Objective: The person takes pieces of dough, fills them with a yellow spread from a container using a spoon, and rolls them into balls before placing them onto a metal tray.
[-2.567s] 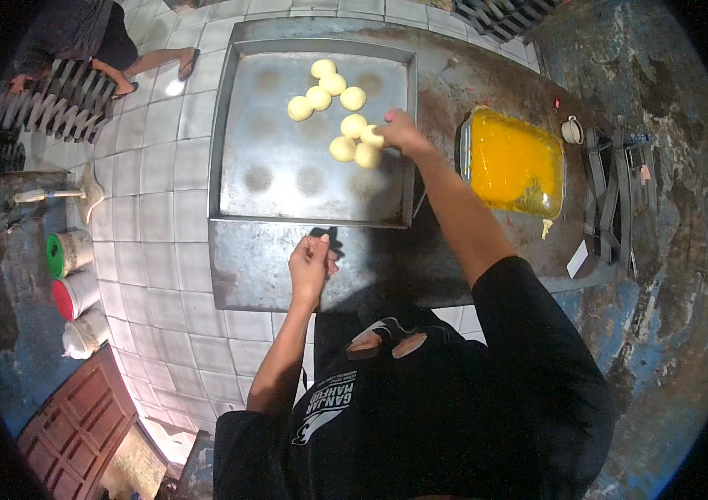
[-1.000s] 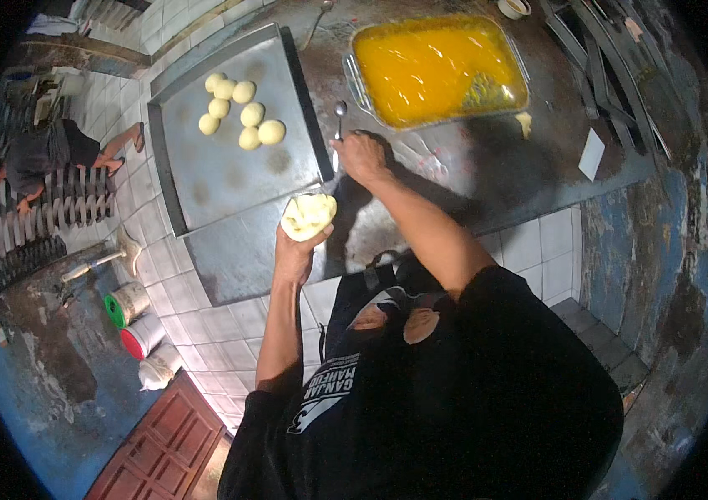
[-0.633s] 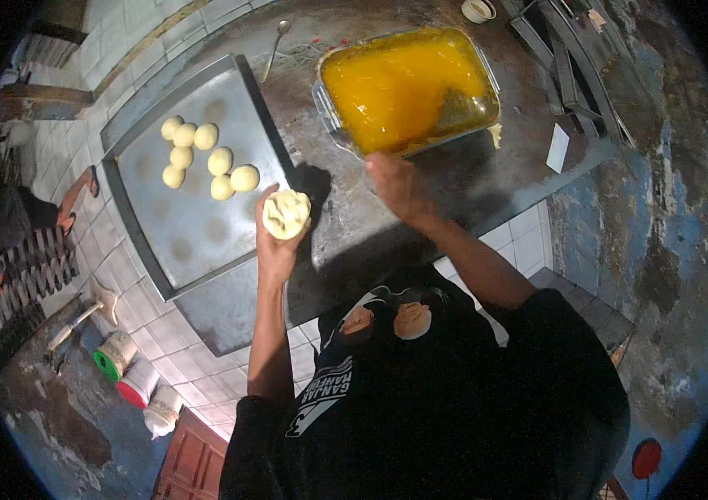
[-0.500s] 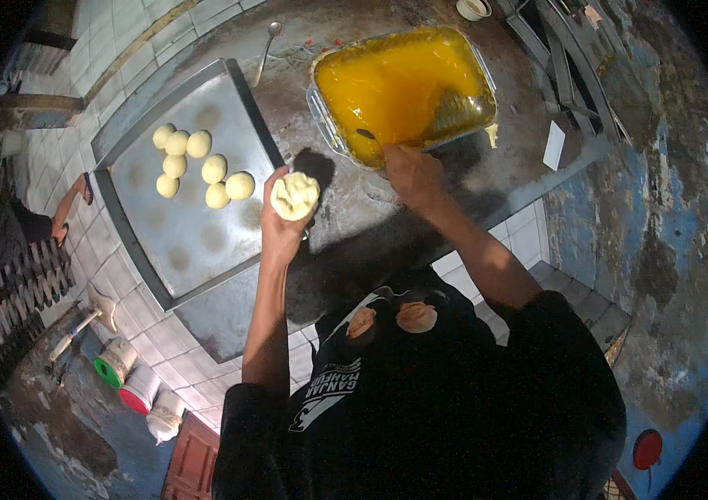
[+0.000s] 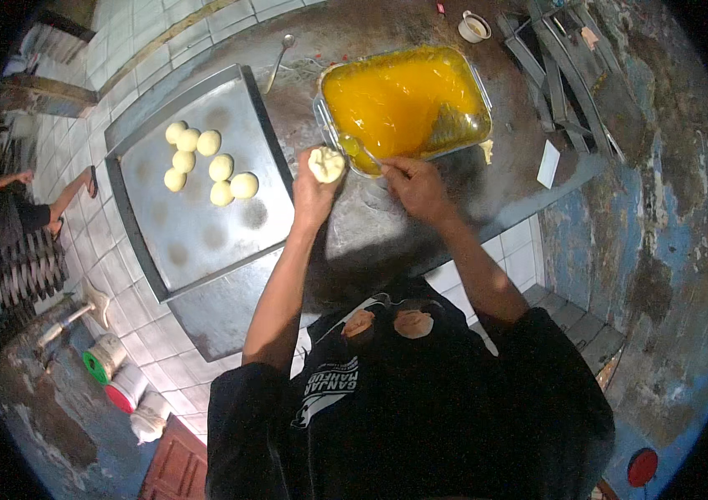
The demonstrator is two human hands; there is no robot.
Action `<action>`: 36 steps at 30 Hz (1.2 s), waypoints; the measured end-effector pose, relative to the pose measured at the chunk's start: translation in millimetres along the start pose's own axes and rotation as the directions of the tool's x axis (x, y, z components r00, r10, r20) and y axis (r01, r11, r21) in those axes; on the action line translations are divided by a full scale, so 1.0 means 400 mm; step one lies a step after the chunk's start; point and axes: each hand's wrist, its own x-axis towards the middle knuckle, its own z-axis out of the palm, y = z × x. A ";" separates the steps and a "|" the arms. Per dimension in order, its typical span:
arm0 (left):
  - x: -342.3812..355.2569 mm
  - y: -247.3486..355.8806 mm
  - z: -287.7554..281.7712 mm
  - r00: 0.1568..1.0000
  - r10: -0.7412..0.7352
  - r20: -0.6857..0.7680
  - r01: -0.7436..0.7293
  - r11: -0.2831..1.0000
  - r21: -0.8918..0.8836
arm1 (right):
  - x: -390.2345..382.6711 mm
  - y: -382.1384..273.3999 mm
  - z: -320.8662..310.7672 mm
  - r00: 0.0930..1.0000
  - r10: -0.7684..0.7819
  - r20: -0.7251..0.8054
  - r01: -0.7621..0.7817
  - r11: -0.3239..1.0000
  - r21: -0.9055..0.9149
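Observation:
My left hand [image 5: 314, 193] is wrapped round a hollowed piece of pale dough [image 5: 326, 165]. My right hand [image 5: 419, 188] grips a spoon [image 5: 367, 155] bearing yellow filling, close beside the dough, at the near left corner of a glass dish [image 5: 482, 121] of glossy yellow filling. To the left, several round pale dough balls [image 5: 221, 167] sit on a metal baking tray [image 5: 183, 233] with dark round marks on its bottom.
The worn counter [image 5: 512, 187] also holds another spoon [image 5: 279, 62], a small cup [image 5: 475, 29], metal frames [image 5: 550, 75] and a white card [image 5: 548, 164]. Another person [image 5: 12, 217] is at the far left, near stacked slats [image 5: 17, 283]. Buckets [image 5: 104, 358] stand at lower left.
Since the earliest frame, my left hand has taken hold of dough and my right a spoon. Lately the left hand moved toward the glass dish, and the spoon rose from the filling toward the dough.

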 end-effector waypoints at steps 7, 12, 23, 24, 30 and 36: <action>-0.063 0.047 0.080 0.992 0.111 0.061 -0.127 0.892 0.434 | -0.196 0.111 0.076 0.726 -0.688 -0.029 0.471 0.528 -0.706; -0.187 -0.038 0.072 0.991 -0.130 -0.037 0.120 0.971 -0.208 | -0.258 0.219 0.014 0.642 -0.760 -0.099 0.594 0.575 -0.563; -0.537 0.050 0.289 0.988 -0.057 0.147 0.111 0.910 -0.400 | -0.525 0.207 -0.061 0.508 -0.861 0.030 0.812 0.467 -0.350; -0.561 0.114 0.303 0.975 -0.135 0.175 0.198 0.884 -0.423 | -0.536 0.229 -0.100 0.616 -0.773 -0.150 0.750 0.634 -0.189; -0.666 0.279 0.360 0.973 -0.146 0.181 0.216 0.855 -0.471 | -0.606 0.279 -0.134 0.759 -0.588 -0.280 0.582 0.805 -0.115; -0.660 0.245 0.359 0.954 0.211 0.215 -0.205 0.978 -0.049 | -0.568 0.369 -0.149 0.952 -0.281 -0.122 0.282 0.646 0.709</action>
